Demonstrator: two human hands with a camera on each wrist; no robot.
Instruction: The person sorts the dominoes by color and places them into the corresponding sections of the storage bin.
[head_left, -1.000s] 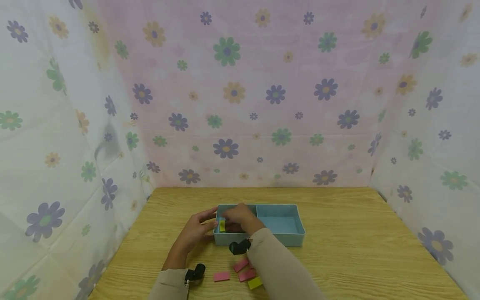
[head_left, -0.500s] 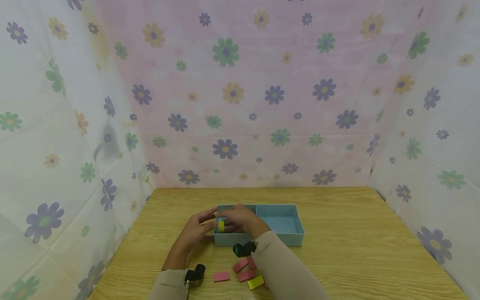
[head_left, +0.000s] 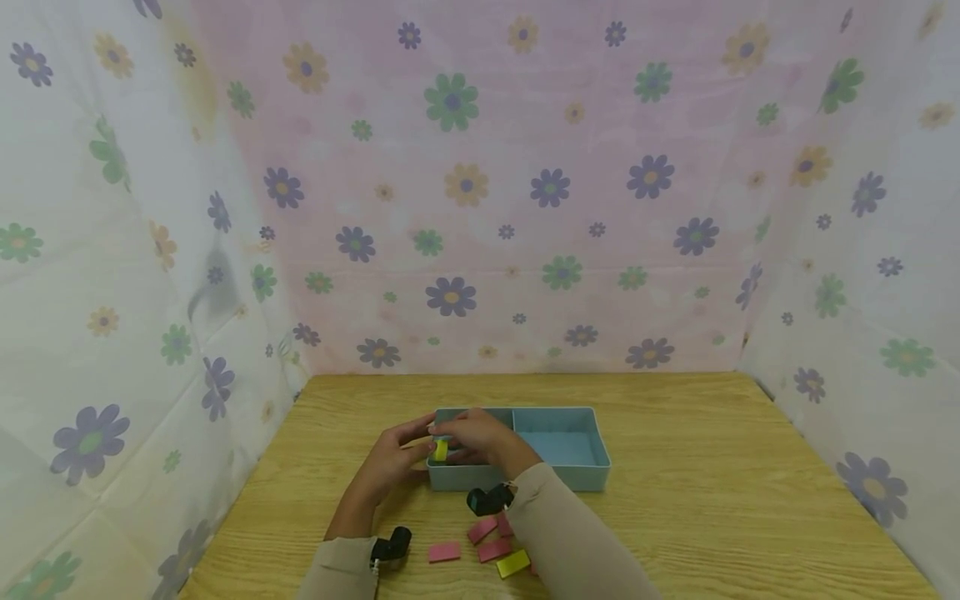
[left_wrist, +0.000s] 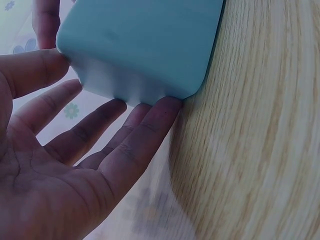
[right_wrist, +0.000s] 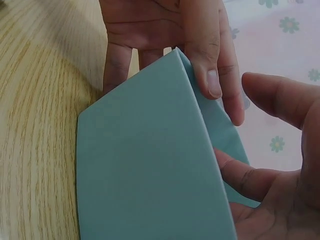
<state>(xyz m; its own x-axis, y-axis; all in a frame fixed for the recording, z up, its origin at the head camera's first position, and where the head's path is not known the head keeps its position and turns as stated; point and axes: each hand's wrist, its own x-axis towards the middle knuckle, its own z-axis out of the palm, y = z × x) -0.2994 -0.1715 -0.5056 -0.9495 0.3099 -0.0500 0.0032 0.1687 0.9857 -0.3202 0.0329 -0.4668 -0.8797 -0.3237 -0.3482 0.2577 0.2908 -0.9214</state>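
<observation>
A light-blue two-compartment box [head_left: 585,478] stands on the table. My left hand [head_left: 387,463] holds its left end: the fingers press the outer end wall [left_wrist: 125,82], and in the right wrist view the thumb [right_wrist: 207,75] lies over the rim. My right hand [head_left: 483,437] reaches into the left compartment with its digits spread; a gap shows between the two upper ones in the right wrist view. A yellow domino-like block [head_left: 441,451] stands slightly tilted in that compartment, by the left wall and close to my right fingers. The front wall hides my lower right fingers and the compartment floor.
In front of the box lie several pink blocks [head_left: 445,552] and a yellow block [head_left: 513,564], some partly under my right sleeve [head_left: 573,533]. The box's right compartment [head_left: 562,448] shows its bare floor. Flowered cloth [head_left: 480,208] encloses the table's back and sides.
My right hand has spread its fingers from a more curled shape and shifted slightly. The yellow block in the box has tilted and moved a little left. My left hand stays put.
</observation>
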